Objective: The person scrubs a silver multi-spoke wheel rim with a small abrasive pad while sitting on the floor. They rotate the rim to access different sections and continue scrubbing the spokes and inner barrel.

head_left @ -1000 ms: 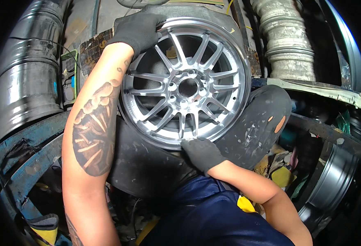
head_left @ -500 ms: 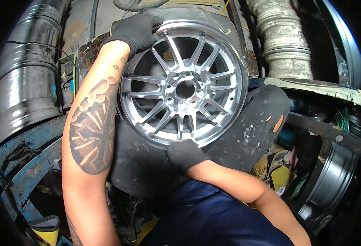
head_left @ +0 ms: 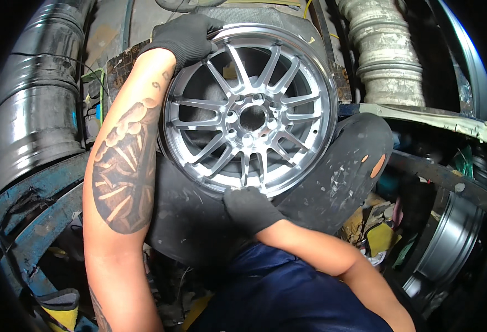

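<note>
A silver multi-spoke alloy wheel rim (head_left: 185,146) lies face up across my lap, its hub hole and bolt holes showing. At its upper left edge, my left hand (head_left: 185,39), in a black knit glove, is closed over the outer lip. Against the near edge of the wheel rests my right hand (head_left: 249,210), gloved the same way. Its fingers are curled in at the bottom lip; anything held between them and the metal is hidden.
Stacked barrel-shaped rims stand at the left (head_left: 39,110) and far right (head_left: 387,55). Another rim (head_left: 448,238) leans at the lower right, near rags and scraps (head_left: 379,238). Blue metal frame bars (head_left: 44,188) run along the left. A grey cloth (head_left: 271,19) lies beyond the wheel.
The wheel has shifted very slightly right and away from me. My right hand, still at the near lip, has changed its angle a little. The left hand keeps its hold.
</note>
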A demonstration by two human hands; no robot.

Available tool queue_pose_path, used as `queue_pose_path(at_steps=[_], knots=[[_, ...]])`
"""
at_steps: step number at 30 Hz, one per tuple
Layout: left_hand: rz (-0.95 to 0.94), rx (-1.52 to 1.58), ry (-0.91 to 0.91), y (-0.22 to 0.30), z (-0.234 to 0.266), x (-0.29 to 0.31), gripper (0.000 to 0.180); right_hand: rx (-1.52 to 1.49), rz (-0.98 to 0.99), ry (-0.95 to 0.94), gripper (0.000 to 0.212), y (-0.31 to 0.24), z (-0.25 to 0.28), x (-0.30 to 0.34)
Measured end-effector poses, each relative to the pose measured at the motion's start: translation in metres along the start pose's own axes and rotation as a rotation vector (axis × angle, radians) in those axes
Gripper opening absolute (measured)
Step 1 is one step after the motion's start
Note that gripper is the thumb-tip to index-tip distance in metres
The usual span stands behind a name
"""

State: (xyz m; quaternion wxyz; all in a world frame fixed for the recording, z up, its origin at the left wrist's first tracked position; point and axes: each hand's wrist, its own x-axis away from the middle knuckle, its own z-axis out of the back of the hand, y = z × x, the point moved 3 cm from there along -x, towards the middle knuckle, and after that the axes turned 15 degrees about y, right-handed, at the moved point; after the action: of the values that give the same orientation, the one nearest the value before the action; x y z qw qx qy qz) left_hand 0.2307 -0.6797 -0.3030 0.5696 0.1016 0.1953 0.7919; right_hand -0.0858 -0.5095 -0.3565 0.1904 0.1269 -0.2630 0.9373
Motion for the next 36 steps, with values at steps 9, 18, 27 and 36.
queue_pose_path(at_steps=[9, 18, 27, 36], knots=[[-0.017, 0.03, -0.032, -0.01, -0.002, -0.004, 0.056, 0.375, 0.102, 0.026, 0.041, -0.024, 0.006, 0.009], [0.042, -0.057, -0.093, -0.012, -0.001, -0.006, 0.051, 0.166, 0.0, 0.063, 0.033, -0.009, 0.001, 0.017], [-0.016, 0.06, 0.024, -0.003, 0.001, 0.003, 0.054, 0.25, 0.006, 0.104, 0.033, 0.046, 0.03, 0.05], [0.018, 0.017, 0.004, -0.007, 0.005, 0.003, 0.049, -0.751, -0.5, 0.196, 0.02, 0.059, 0.074, 0.045]])
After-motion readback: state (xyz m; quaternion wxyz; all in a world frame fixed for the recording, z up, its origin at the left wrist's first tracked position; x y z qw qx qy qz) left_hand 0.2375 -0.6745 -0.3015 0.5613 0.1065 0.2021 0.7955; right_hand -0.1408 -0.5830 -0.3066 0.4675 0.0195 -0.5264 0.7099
